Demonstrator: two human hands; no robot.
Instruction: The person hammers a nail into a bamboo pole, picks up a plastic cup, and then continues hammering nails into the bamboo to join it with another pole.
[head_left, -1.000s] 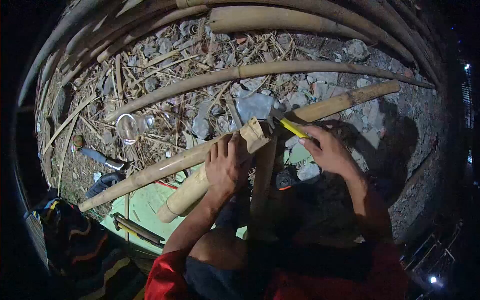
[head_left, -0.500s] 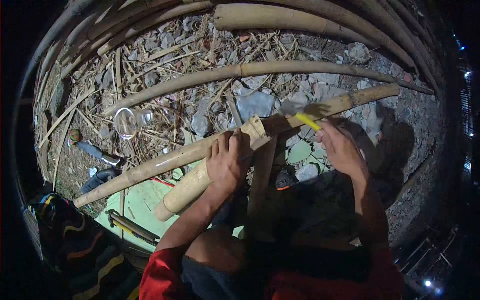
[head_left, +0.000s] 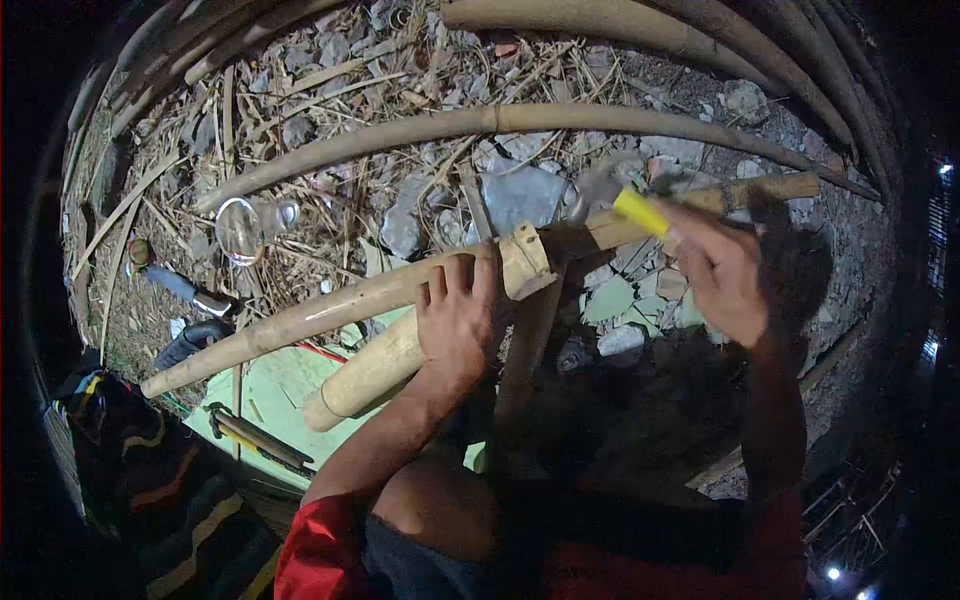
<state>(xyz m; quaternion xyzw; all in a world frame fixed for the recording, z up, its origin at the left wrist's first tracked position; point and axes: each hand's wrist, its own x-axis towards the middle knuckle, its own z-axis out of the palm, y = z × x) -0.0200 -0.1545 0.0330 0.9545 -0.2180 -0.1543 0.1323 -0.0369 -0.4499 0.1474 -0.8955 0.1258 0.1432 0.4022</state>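
My left hand [head_left: 458,335] presses on a bamboo pole [head_left: 335,312], its fingers bent over the top near the cut end. Under the same hand lies a shorter, thicker bamboo piece [head_left: 372,368]. In my right hand [head_left: 722,275] is a hammer [head_left: 640,212] with a yellow handle; its grey head is smeared by motion. The hammer is above another bamboo length [head_left: 680,212] that runs right from the pole's cut end. A bamboo support [head_left: 527,340] stands beneath the joint, partly in shadow.
A long curved bamboo pole [head_left: 400,138] lies across the rubble, with thick poles [head_left: 600,35] behind it. At left are a clear round container [head_left: 242,232] and a dark-handled tool [head_left: 180,287]. A hand saw-like frame [head_left: 262,440] rests on a pale green sheet [head_left: 290,385].
My right hand has shifted right and slightly up with the hammer, whose handle now looks blurred. My left hand keeps its hold on the pole. The whole view has moved slightly.
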